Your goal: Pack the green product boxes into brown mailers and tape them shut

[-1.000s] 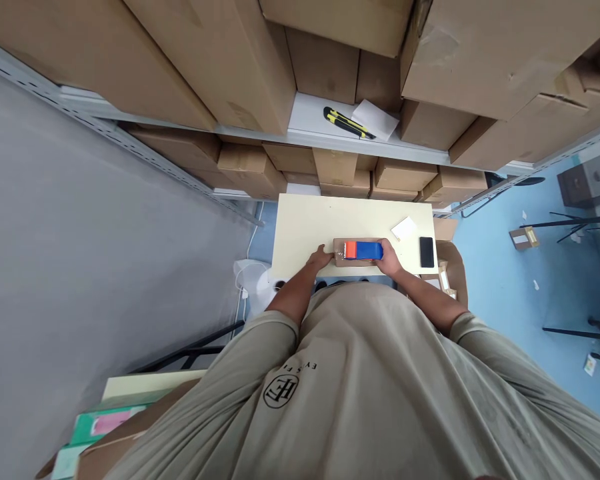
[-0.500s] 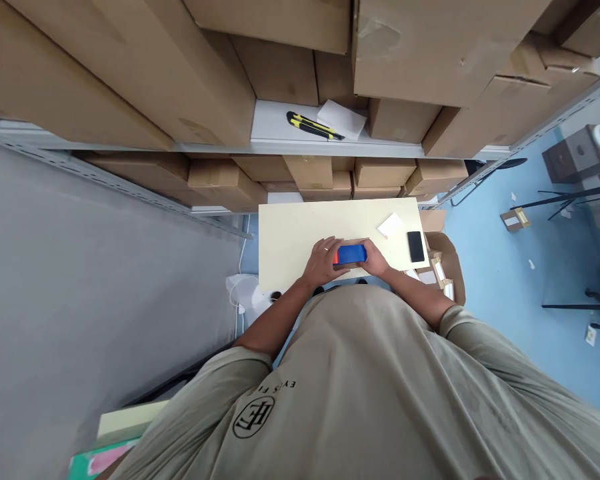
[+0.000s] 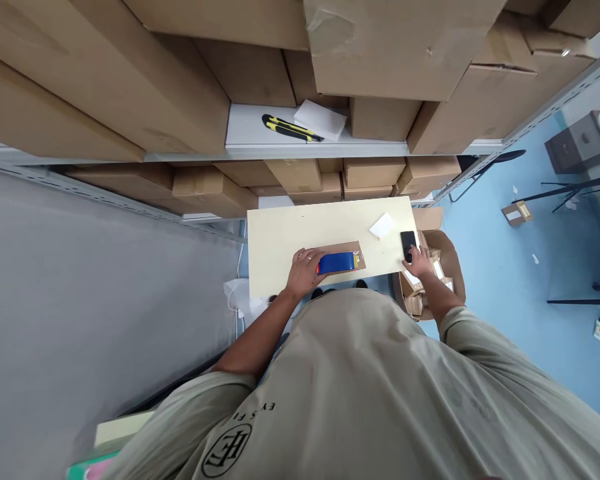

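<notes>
My left hand (image 3: 305, 272) is closed around the left, orange end of a blue tape dispenser (image 3: 336, 263). The dispenser lies along a flat brown cardboard package (image 3: 362, 258), with shiny tape at the package's right end. Most of the package is hidden under the dispenser and my fingers. Over at the right edge of the table, my right hand (image 3: 418, 263) touches the lower part of a black phone (image 3: 407, 239) with its fingers apart. The phone lies flat on the cream table (image 3: 285, 233). Between the hands, farther back, is a white paper piece (image 3: 381, 226).
An open carton (image 3: 450, 260) holding several small packages stands on the floor beyond the table's right edge. Shelves of brown boxes (image 3: 375, 175) rise behind the table. A yellow-black box cutter (image 3: 291, 128) and a white block (image 3: 321, 120) lie on the upper shelf.
My right hand has let go of the package's right end and moved right to the phone. My left hand stays at the dispenser's left end. The view has shifted slightly.
</notes>
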`<state>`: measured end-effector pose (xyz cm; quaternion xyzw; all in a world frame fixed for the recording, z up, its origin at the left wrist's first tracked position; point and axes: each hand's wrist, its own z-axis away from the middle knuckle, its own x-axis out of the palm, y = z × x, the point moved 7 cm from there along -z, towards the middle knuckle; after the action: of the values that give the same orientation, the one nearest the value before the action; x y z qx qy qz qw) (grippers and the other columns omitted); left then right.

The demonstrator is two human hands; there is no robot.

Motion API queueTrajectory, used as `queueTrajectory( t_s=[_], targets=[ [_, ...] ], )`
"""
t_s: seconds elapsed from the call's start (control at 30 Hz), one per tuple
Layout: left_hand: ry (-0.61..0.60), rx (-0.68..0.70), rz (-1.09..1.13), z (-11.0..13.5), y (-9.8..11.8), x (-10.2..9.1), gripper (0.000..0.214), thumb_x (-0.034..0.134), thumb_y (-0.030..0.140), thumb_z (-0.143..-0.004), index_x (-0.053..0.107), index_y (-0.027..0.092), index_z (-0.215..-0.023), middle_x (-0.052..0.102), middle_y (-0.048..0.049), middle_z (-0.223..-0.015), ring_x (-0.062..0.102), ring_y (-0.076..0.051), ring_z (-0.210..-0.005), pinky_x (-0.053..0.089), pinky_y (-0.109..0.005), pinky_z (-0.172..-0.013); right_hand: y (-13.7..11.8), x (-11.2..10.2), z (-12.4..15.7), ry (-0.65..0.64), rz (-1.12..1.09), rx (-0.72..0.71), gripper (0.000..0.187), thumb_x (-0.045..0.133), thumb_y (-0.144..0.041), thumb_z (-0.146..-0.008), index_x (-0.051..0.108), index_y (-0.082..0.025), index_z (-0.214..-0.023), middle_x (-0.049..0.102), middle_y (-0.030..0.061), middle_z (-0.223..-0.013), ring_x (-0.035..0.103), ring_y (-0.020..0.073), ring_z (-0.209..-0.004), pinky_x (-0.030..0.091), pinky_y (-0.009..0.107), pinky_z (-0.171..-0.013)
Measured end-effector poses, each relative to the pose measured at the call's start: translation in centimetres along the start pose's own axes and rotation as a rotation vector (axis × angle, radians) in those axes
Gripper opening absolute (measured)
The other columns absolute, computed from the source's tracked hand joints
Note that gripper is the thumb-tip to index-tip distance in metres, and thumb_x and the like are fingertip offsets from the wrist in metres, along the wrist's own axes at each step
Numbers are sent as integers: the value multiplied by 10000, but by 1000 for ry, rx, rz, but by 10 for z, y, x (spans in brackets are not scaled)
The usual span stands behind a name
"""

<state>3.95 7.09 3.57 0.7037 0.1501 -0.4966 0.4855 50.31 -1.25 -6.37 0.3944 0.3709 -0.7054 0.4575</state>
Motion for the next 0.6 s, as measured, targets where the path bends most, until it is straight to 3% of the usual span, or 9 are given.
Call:
queueTrajectory(
  t_s=[0.2, 0.33, 0.47, 0.6],
  targets=[
    [20, 4, 6, -2, 3, -1, 566, 737, 416, -970, 717, 227, -1504, 760, -179, -1447, 627, -428, -1450, 356, -668, -1334, -4, 13, -28, -109, 22, 12, 567, 610, -532, -1037, 596, -179, -1480, 599, 206, -1670, 241, 446, -1740, 123, 723, -1399],
    [4, -3, 22, -3, 2, -1, 578, 733, 434, -971, 719, 242, -1516, 762, -171, -1439, 613, -438, -1462, 350, -686, -1337, -8, 10, -39, -93, -25, -1, 566, 669, -508, -998, 607, -179, -1455, 578, 229, -1670, 288, 457, -1713, 197, 753, -1368],
    [-13, -30, 35, -1, 0, 1, 619, 746, 455, -966, 698, 271, -1554, 753, -156, -1463, 593, -443, -1484, 330, -695, -1351, -8, 4, -40, -117, -44, 32, 550, 700, -438, -984, 607, -178, -1460, 530, 227, -1717, 283, 451, -1719, 193, 726, -1380],
    [-13, -30, 38, -1, 1, 2, 616, 759, 461, -964, 701, 269, -1547, 748, -156, -1467, 581, -445, -1495, 317, -688, -1363, -34, -21, -31, 43, -184, -35, 477, 685, -462, -993, 627, -176, -1372, 554, 253, -1673, 347, 470, -1670, 245, 742, -1357]
  ],
)
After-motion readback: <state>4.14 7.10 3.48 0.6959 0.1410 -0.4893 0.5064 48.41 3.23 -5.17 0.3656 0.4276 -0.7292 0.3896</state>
